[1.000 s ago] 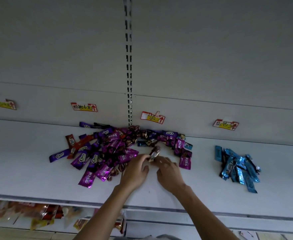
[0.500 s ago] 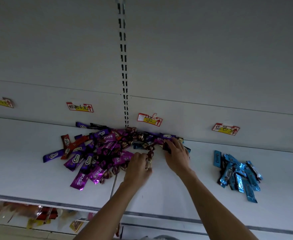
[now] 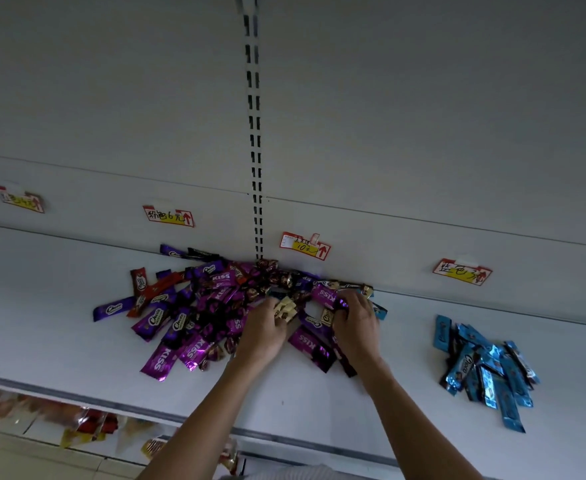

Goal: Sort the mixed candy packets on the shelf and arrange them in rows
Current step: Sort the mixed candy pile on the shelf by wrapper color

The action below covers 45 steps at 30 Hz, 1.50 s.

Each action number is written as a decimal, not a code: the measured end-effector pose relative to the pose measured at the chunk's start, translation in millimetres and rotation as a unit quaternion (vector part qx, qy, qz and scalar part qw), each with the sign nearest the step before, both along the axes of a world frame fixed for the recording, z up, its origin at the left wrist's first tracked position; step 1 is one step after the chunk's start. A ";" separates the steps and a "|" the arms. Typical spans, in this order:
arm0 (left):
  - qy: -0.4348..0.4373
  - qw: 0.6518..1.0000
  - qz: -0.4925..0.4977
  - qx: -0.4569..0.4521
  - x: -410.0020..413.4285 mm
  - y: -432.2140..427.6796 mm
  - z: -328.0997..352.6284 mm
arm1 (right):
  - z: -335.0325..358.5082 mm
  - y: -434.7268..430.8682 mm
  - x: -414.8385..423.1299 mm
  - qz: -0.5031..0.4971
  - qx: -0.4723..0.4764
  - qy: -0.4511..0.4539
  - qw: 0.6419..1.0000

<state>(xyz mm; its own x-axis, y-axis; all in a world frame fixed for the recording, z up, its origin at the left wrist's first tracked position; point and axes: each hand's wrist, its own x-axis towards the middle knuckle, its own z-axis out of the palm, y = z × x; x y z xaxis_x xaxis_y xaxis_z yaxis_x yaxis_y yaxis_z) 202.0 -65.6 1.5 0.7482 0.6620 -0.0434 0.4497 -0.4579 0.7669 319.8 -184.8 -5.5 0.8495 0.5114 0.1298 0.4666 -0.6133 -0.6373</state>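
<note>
The left hand (image 3: 262,332) pinches small pale packets (image 3: 285,309) and the right hand (image 3: 357,327) curls round a purple packet (image 3: 326,294), both at the right edge of the mixed pile (image 3: 194,306); the blue packets (image 3: 485,368) lie well right, nearer the right hand

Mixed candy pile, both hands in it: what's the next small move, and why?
Probably draw the right hand back with the purple KISS packet it pinches and lay it on bare shelf: the blue packets already lie apart, while purples are tangled in the mixed pile; the left hand holds a pale packet.
</note>
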 end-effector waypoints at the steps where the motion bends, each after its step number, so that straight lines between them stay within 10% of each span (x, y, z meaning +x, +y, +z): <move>1: -0.004 1.000 0.010 -0.003 0.0 1.0 1.4 | -0.8 0.8 3.6 0.020 -0.050 0.011 0.998; 4: -0.024 0.999 0.040 -0.001 0.0 3.7 6.2 | -4.8 -0.9 0.0 0.086 -0.144 -0.012 0.986; 13: 0.008 0.998 0.043 0.034 15.3 10.3 5.0 | 0.4 -0.5 -11.7 0.065 -0.029 0.023 0.997; 24: 0.087 0.975 -0.035 0.203 47.0 9.3 0.4 | 7.3 13.9 -7.9 0.009 -0.210 0.144 0.967; 29: 0.076 0.969 -0.012 0.236 43.9 0.5 -7.3 | 13.0 12.5 8.2 0.017 -0.083 0.233 0.969; 32: 0.088 0.967 -0.001 0.241 43.1 1.3 -6.9 | 15.7 3.2 27.7 -0.087 0.058 0.165 0.981; 45: 0.040 0.984 0.020 0.171 35.6 12.7 0.6 | -8.1 -3.0 24.7 0.046 -0.149 -0.048 0.987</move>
<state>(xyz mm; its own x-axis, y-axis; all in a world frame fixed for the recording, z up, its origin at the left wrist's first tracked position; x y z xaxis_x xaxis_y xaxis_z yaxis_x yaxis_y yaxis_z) 237.6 -52.9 2.1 0.7248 0.6768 0.1285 0.5252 -0.6635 0.5328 344.5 -187.8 -13.7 0.7884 0.6139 0.0399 0.5790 -0.7185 -0.3855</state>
